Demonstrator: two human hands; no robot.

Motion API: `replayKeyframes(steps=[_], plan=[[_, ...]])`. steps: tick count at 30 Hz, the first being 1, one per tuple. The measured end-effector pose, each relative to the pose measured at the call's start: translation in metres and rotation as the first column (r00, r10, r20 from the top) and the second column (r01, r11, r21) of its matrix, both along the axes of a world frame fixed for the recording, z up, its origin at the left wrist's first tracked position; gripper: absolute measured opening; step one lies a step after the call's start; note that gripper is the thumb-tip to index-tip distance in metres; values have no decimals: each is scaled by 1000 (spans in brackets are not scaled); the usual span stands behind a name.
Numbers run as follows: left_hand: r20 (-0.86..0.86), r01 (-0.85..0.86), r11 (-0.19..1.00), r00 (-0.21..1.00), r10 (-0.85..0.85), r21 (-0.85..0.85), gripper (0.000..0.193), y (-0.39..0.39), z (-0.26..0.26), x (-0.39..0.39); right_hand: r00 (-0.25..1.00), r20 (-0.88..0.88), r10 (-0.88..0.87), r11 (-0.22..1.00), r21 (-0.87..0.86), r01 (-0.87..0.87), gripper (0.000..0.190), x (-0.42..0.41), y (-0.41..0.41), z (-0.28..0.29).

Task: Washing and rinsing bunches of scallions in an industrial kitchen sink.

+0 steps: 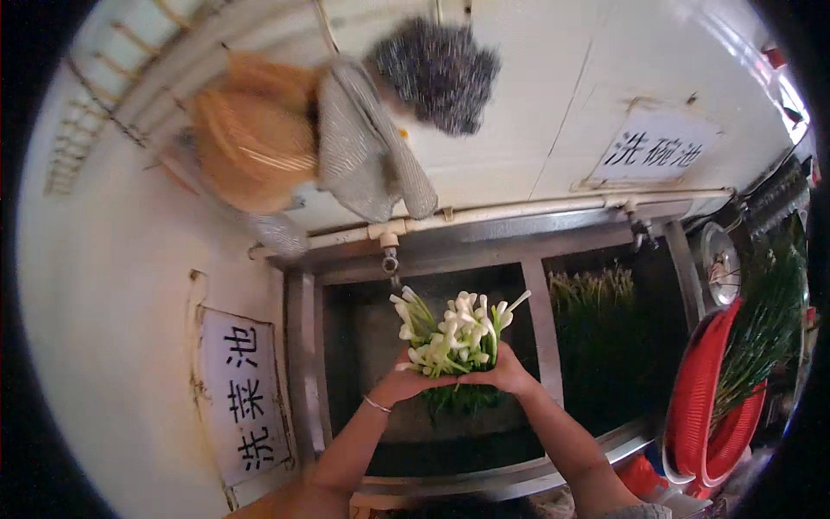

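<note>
A thick bunch of spring onions (457,331), white bulb ends up, is clasped between my two hands over the left basin of a stainless steel sink (389,447). My left hand (407,381) wraps its left side, with a thin bangle on the wrist. My right hand (504,373) holds the right side, and the hands meet below the bulbs. Green leaves hang down under them. Just behind the bulbs is a tap (390,263) on a plastic pipe; whether water runs from it I cannot tell.
More greens with pale ends (593,292) lie in the right basin, below a second tap (642,233). Red plastic baskets (697,396) with long green leaves (755,344) stand at the right. Above the sink hang an orange-brown item (256,143), grey cloths (356,143) and a dark fuzzy bundle (438,74).
</note>
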State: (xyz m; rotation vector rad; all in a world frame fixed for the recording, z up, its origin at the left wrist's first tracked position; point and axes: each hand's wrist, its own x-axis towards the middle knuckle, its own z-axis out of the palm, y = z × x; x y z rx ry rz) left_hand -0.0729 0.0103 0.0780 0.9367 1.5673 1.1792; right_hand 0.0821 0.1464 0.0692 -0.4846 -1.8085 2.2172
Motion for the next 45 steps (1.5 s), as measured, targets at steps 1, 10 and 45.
replayKeyframes(steps=[1, 10, 45], plan=[[-84, -13, 988, 996, 26, 156, 69, -6, 1, 2, 999, -41, -12, 999, -48, 10, 74, 1, -4, 19], [-512, 118, 946, 857, 56, 302, 61, -28, 159, 13, 988, -124, 95, 966, 249, -62, 71, 8, -21, 156], [-984, 377, 920, -89, 153, 109, 39, -127, 52, -11, 972, -226, 66, 827, 558, 74, 49, 37, -101, 148]])
